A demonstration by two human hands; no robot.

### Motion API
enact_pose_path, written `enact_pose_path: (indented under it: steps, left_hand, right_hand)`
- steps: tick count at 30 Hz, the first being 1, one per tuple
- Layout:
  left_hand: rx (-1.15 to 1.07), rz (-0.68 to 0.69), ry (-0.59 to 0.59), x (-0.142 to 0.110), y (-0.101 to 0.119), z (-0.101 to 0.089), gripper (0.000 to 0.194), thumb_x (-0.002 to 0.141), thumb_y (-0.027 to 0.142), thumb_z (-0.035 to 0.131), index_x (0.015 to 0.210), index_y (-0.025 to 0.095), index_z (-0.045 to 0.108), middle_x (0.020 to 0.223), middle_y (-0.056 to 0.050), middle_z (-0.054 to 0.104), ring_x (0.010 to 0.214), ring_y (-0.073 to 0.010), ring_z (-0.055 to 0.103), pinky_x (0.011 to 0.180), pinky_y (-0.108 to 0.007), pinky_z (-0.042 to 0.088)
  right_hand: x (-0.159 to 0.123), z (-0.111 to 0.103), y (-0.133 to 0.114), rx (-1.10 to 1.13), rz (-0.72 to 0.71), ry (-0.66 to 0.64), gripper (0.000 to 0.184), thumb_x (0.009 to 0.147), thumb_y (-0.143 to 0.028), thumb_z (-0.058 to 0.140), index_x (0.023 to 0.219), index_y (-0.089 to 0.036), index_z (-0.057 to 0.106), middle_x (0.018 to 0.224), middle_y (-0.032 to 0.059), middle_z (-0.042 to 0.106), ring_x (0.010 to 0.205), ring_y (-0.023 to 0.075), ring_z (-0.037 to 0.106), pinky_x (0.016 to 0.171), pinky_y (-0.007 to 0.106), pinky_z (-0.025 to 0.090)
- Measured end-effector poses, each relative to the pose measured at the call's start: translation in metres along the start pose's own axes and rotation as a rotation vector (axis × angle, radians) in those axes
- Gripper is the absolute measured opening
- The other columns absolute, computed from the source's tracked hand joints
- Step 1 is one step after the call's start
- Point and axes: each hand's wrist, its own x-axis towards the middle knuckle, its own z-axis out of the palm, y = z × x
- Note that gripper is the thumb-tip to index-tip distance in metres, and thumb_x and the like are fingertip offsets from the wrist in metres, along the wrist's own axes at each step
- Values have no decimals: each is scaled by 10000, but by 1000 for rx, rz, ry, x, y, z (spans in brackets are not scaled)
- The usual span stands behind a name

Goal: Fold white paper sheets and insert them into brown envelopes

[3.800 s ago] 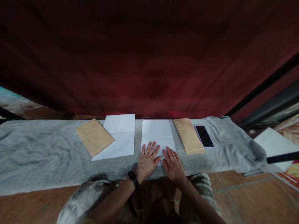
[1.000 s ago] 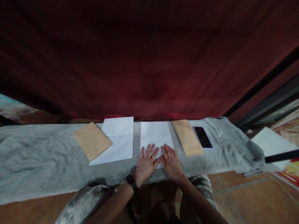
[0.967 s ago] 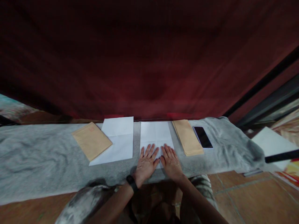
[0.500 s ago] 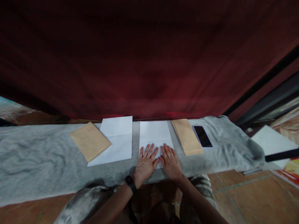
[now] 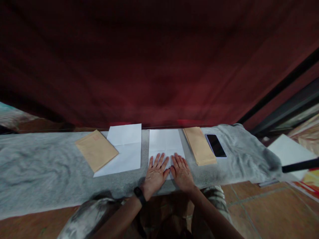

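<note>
Both palms rest on a creased white sheet of paper (image 5: 165,140) in the middle of a grey cloth. My left hand (image 5: 156,174) lies flat over its near left part, fingers spread. Beside it, my right hand (image 5: 181,171) is flat on the near right part, fingers stretched forward. The thumbs nearly meet, and the near end of the sheet is mostly covered by the hands. To the left, a second creased white sheet (image 5: 128,154) lies partly beneath a brown envelope (image 5: 96,150). A stack of brown envelopes (image 5: 200,146) lies right of my right hand.
A phone (image 5: 216,145) lies right of the envelope stack on the grey cloth (image 5: 45,166). Dark red fabric (image 5: 159,66) hangs behind the long narrow surface. At the far right are a white panel (image 5: 290,151) and a black bar (image 5: 300,165). Tiled floor (image 5: 264,205) shows below.
</note>
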Motion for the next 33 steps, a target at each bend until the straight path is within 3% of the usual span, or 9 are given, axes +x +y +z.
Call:
enact_pose_path:
  steps: [33]
  left_hand:
    - [-21, -11, -1, -1, 0, 3, 521, 1003, 465, 397, 1498, 302, 387, 1603, -36, 328, 1485, -271, 259, 1210, -546, 163]
  right_hand:
    - [1, -3, -1, 6, -2, -11, 519, 1002, -293, 389, 1497, -137, 390, 1573, 120, 360, 1442, 241, 339, 1178, 437, 271]
